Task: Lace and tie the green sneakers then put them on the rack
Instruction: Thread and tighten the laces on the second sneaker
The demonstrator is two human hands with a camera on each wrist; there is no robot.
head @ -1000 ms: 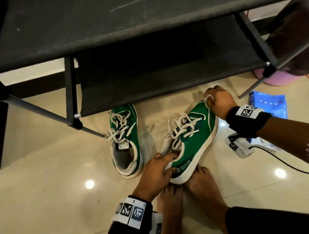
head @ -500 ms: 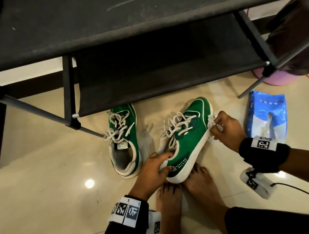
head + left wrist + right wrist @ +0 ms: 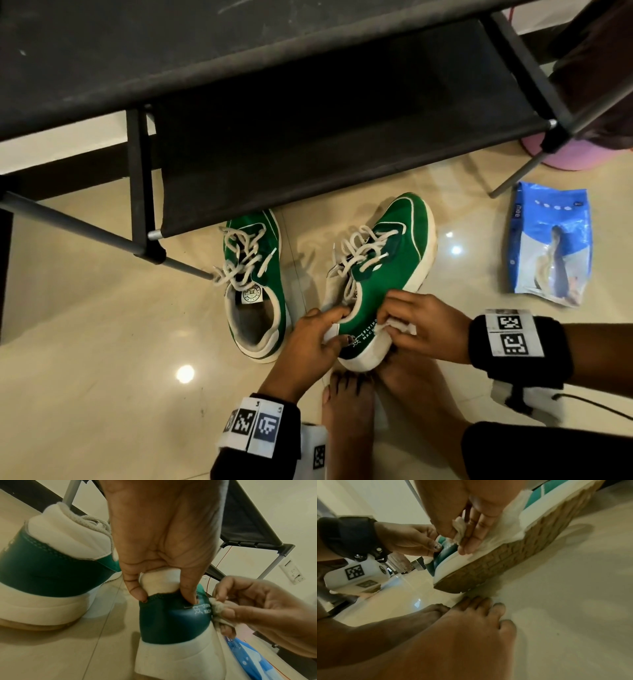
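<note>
Wiping step, not lacing yet. Left hand (image 3: pixel 310 339) pinching heel collar of tilted sneaker (image 3: pixel 383 260); right hand (image 3: pixel 423 329) pinching white wipe (image 3: pixel 218 608) against its side. Next, probably: drop wipe, tighten loose laces (image 3: pixel 359 255) beyond fingers.

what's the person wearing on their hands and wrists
Both hands are bare. The left hand and the right hand each have a black wrist band carrying white square-code tags. A white camera box hangs under each wrist; a thin black cable trails from the right one.
</note>
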